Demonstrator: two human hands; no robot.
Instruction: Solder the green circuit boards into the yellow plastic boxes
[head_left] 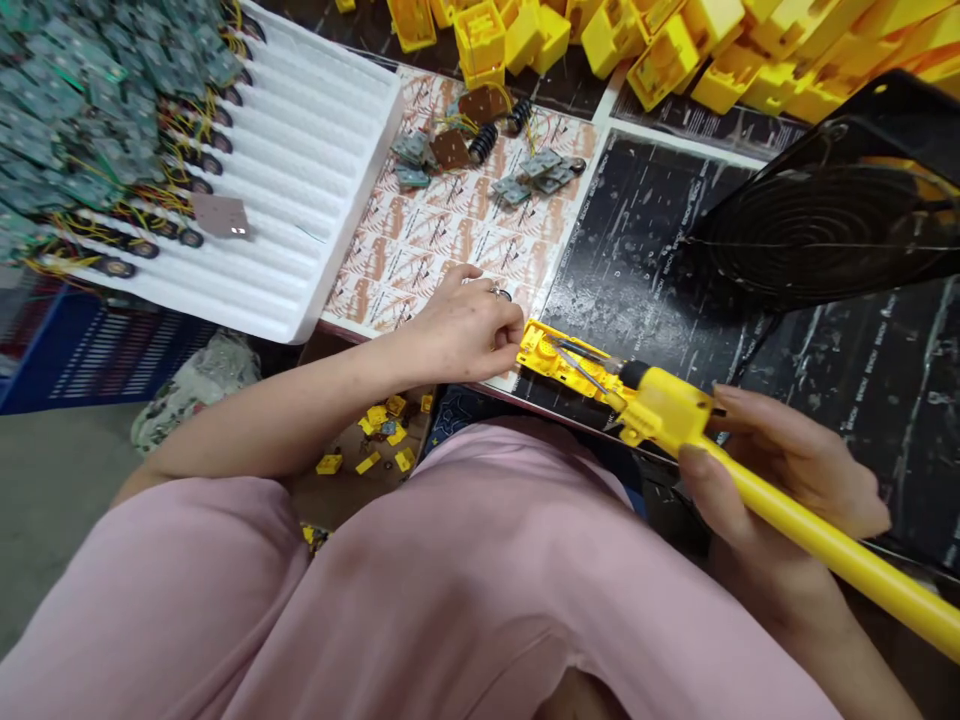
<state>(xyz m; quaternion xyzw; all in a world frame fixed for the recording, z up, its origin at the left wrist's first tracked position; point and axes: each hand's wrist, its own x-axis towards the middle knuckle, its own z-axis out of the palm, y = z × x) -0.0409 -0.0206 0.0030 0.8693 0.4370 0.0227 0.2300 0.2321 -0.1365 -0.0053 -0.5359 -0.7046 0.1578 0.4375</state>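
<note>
My left hand [469, 325], a ring on one finger, is closed at the left end of a yellow plastic housing [551, 355]. Its fingertips are partly hidden, but they seem to pinch the housing's edge. The housing lies near the front edge of the table, its inner side facing up. My right hand [780, 480] grips a yellow soldering iron [667, 405] with a long yellow handle and a black collar. From the iron, a thin metal rod and a second slim tube reach over the housing. Whether the tip touches anything inside, I cannot tell.
A white ridged foam tray [300, 200] at left carries many wired circuit boards [97, 120]. Loose boards [540, 175] lie on the patterned sheet. Yellow housings [517, 40] are piled at the back. A black fan [817, 220] stands at right; below left is a blue crate [120, 345].
</note>
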